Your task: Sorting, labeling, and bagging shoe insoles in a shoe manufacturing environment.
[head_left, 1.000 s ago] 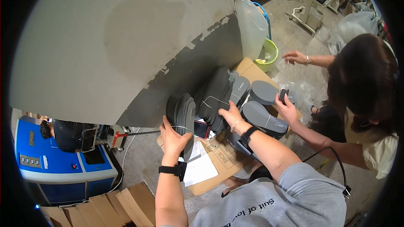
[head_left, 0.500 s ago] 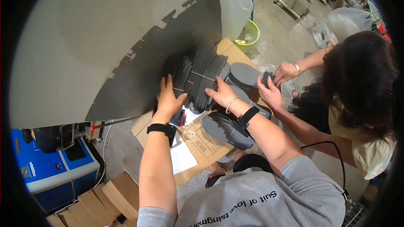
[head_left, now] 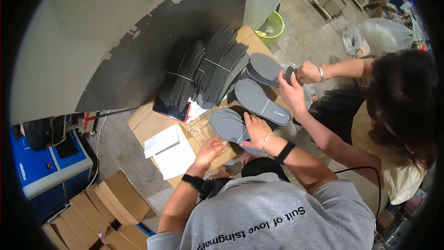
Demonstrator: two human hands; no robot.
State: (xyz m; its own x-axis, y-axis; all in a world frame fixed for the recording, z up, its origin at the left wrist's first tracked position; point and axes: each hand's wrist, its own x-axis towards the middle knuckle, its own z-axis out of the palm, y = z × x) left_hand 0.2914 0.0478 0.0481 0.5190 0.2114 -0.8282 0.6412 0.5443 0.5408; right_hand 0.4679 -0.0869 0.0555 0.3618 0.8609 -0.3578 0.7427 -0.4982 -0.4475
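Observation:
Grey insoles lie in a loose stack on the near part of a flattened cardboard sheet. My right hand spans the heel half of this stack, fingers over its far edge and thumb at the near side. Beside the stack's near left edge hovers my left hand, fingers loosely bent and apart, with nothing visible in it. Farther off, two thick bundles of dark insoles, the left bundle and the right bundle, stand on edge, bound with thin pale bands. Another insole stack lies right of my right hand.
At the right, a co-worker's hands hold a small dark piece by an insole stack. A red-edged phone and white papers lie at left. A grey panel borders the far side; cardboard boxes stand lower left.
Both my hands have left the bound bundles and come nearer to me. My right hand is now on the loose insole stack. The phone and papers show more fully.

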